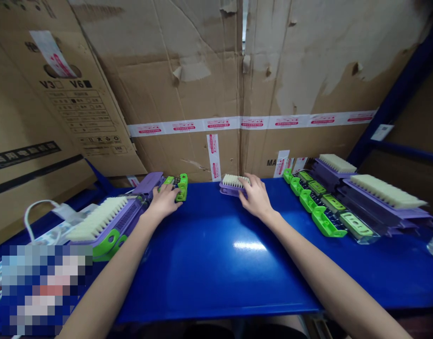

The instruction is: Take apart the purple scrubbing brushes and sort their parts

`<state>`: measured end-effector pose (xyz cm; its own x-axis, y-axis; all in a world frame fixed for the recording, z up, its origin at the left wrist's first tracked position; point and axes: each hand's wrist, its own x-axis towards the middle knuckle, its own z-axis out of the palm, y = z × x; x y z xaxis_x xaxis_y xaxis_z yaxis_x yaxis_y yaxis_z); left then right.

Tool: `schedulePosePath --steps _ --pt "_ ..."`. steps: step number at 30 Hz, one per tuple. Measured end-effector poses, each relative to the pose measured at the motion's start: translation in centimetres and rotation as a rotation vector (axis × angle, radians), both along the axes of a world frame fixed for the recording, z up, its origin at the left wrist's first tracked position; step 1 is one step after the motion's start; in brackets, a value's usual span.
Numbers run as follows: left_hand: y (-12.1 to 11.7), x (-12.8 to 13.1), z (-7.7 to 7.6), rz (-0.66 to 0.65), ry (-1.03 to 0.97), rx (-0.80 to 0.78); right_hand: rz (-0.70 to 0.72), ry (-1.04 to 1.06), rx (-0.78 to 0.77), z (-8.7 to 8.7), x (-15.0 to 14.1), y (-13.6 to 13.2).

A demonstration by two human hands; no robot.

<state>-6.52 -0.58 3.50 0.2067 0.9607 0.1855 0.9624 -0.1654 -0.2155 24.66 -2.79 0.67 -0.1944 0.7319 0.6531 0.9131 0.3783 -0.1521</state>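
Observation:
My right hand [256, 197] has its fingers and thumb around the right end of a brush [231, 182] with cream bristles and a purple base, which lies bristles up near the back of the table. At the back left, my left hand [163, 201] is closed over a bright green plastic piece [183, 182], partly covering it. Beside that hand is a purple plastic part [148, 182]. Nearer, next to my left forearm, a larger purple and green piece with a cream brush pad [100, 219] sits bristles up.
On the right stand a row of green scalloped pieces [324, 221], lime-labelled clear parts [356, 223] and purple bodies with brush pads [389, 190]. A power strip [56, 235] with white cables lies left. Cardboard [188, 89] walls the back of the blue table [209, 263].

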Motion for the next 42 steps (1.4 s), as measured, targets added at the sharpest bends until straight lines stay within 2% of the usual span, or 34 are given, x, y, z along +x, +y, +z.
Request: schedulePosePath --steps 5,10,14,19,22,26,31,37,40,42 --pt "-0.9 2.4 0.6 -0.101 -0.042 0.073 -0.092 0.091 -0.059 -0.3 1.3 1.2" --pt "-2.1 6.5 1.3 -0.22 -0.142 0.099 -0.14 0.296 0.018 0.7 2.0 1.2" --pt "-2.9 10.2 1.0 -0.312 -0.259 0.057 -0.056 0.214 -0.031 0.5 1.7 0.7" --pt "-2.0 13.1 -0.8 -0.366 -0.323 0.055 0.106 0.175 -0.064 0.4 1.1 0.3" --pt "-0.8 13.0 -1.9 -0.369 -0.406 0.069 0.144 0.187 -0.061 0.6 1.1 0.0" --pt "0.2 11.4 -3.0 -0.412 -0.488 0.023 0.161 0.183 -0.047 0.5 1.2 0.1" --pt "0.2 10.1 -3.8 -0.502 -0.565 0.028 0.191 0.066 -0.227 -0.5 1.4 0.5" --pt "-0.3 10.4 -3.9 -0.505 -0.543 0.153 0.19 0.017 -0.27 0.1 1.4 0.2" --pt "-0.5 10.7 -3.7 -0.508 -0.542 0.258 0.241 0.005 -0.288 0.5 1.4 -0.2" --pt "-0.5 10.9 -3.7 -0.531 -0.562 0.271 0.291 -0.008 -0.293 0.5 1.6 -0.4"
